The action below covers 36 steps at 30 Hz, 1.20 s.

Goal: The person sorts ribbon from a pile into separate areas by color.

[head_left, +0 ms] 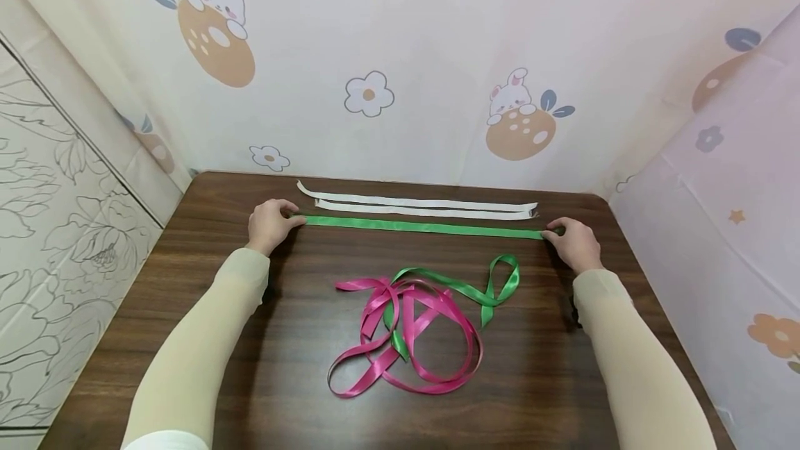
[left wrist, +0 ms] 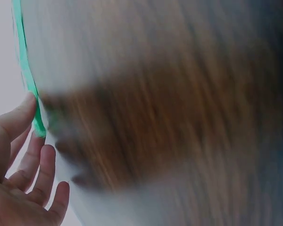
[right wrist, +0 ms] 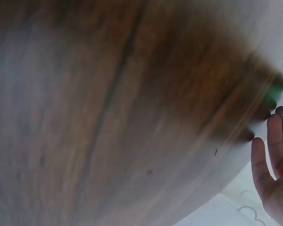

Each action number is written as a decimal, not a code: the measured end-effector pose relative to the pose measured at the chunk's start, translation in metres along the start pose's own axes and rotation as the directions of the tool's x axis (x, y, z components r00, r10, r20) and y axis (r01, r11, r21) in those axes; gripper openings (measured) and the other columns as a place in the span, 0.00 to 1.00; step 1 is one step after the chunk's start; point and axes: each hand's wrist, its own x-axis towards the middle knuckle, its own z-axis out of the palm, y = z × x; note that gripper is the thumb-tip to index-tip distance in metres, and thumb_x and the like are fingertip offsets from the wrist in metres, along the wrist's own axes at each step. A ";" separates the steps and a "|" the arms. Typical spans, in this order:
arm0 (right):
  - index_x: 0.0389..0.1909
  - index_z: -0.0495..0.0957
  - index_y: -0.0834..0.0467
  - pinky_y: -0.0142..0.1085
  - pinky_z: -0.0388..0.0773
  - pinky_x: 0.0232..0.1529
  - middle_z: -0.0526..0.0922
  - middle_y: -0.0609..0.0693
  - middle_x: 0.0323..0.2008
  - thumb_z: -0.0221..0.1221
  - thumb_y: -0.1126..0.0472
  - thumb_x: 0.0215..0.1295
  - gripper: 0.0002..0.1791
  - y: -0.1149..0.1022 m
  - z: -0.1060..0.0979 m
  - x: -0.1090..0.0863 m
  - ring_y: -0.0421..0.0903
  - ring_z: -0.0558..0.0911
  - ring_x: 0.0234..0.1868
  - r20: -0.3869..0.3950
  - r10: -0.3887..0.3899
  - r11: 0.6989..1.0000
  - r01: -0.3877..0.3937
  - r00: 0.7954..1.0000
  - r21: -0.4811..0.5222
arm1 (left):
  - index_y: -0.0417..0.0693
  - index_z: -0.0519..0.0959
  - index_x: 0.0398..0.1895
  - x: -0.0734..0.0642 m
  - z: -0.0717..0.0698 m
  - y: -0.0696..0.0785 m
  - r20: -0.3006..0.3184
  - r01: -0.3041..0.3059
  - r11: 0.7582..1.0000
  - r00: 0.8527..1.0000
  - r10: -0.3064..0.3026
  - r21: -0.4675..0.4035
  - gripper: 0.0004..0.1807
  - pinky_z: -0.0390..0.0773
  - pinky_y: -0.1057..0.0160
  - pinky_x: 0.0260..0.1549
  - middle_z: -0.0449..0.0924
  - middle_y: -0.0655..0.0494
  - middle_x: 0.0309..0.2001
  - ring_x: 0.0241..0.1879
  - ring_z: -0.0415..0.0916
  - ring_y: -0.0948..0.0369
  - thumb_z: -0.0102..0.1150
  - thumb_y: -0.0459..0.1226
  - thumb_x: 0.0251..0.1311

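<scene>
In the head view, a green strip [head_left: 425, 228] is seen drawn out straight between two hands across the far part of a brown wooden table [head_left: 300, 346]. One end is pinched between thumb and fingers of the left hand [head_left: 269, 224], the other by the right hand [head_left: 576, 245]. The strip's long axis is run from side to side, hand to hand, with the right end set slightly nearer the camera; to the left hand it is found rightward, to the right hand leftward, and neither hand is placed closer to it. Just beyond it, white strips [head_left: 412, 201] are laid nearly parallel. On the near side, a tangled pink ribbon [head_left: 409, 318] and a loose green ribbon [head_left: 462, 288] are heaped between the forearms, untouched.

In the left wrist view, the strip's end is pressed by the thumb, a short tip being left showing past it; the remaining fingers are held loosely bent and apart. Whether the strip is lifted off the table cannot be told.

In the right wrist view, the hand is cut off by the frame's edge, with only a sliver of green shown; relaxed outer fingers are seen, but the pinch itself is hidden.
</scene>
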 end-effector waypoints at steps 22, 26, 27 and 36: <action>0.54 0.81 0.61 0.63 0.73 0.50 0.80 0.64 0.54 0.60 0.54 0.75 0.16 -0.029 -0.033 -0.033 0.64 0.80 0.53 -0.130 -0.232 0.973 0.229 0.964 -0.039 | 0.43 0.88 0.48 -0.016 -0.018 0.031 -0.045 -0.164 0.986 0.985 0.164 0.013 0.14 0.70 0.38 0.61 0.85 0.41 0.54 0.56 0.79 0.41 0.72 0.40 0.62; 0.54 0.81 0.62 0.62 0.75 0.49 0.81 0.63 0.53 0.61 0.56 0.75 0.15 -0.034 -0.034 -0.041 0.62 0.81 0.51 -0.126 -0.279 0.960 0.277 0.952 -0.031 | 0.43 0.88 0.48 -0.021 -0.017 0.040 -0.034 -0.192 0.981 0.981 0.192 0.004 0.14 0.69 0.37 0.64 0.86 0.42 0.54 0.57 0.79 0.41 0.71 0.40 0.63; 0.54 0.81 0.62 0.61 0.75 0.48 0.81 0.63 0.53 0.61 0.57 0.75 0.15 -0.035 -0.034 -0.043 0.62 0.81 0.50 -0.124 -0.292 0.956 0.291 0.948 -0.030 | 0.43 0.88 0.48 -0.021 -0.017 0.043 -0.034 -0.201 0.980 0.979 0.201 -0.001 0.14 0.69 0.36 0.64 0.86 0.42 0.54 0.57 0.79 0.41 0.72 0.39 0.62; 0.54 0.83 0.60 0.61 0.76 0.49 0.82 0.61 0.54 0.62 0.59 0.73 0.13 -0.055 -0.035 -0.062 0.64 0.82 0.52 -0.111 -0.373 0.928 0.372 0.921 -0.036 | 0.44 0.89 0.47 -0.027 -0.012 0.071 -0.037 -0.301 0.954 0.953 0.300 -0.016 0.14 0.72 0.39 0.61 0.90 0.47 0.47 0.54 0.82 0.44 0.74 0.40 0.60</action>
